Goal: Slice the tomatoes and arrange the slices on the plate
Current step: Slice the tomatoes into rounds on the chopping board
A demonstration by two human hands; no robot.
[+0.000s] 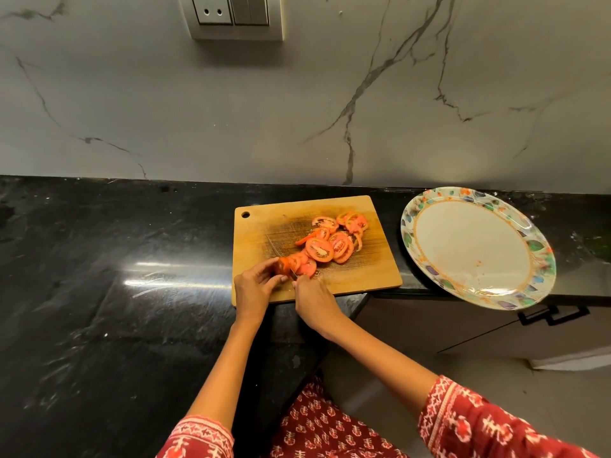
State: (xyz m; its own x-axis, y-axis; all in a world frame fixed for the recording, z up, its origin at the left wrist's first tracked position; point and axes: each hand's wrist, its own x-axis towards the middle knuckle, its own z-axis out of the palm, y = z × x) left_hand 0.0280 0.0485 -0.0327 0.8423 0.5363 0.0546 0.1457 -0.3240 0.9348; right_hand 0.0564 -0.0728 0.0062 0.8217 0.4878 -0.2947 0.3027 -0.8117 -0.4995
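Left hand (256, 281) pinches the tomato stub (281, 266), right hand (312, 300) grips the knife (292, 274) at its three o'clock; the shrinking stub risks a nicked fingertip.

Scored wooden cutting board (330, 279) on glossy black stone counter (99, 259)

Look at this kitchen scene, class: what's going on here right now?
A person is slicing a tomato on a wooden cutting board. The left hand grips the remaining tomato piece while the right hand holds the knife against it. Cut slices lie piled on the board. The floral-rimmed plate to the right holds no slices yet.
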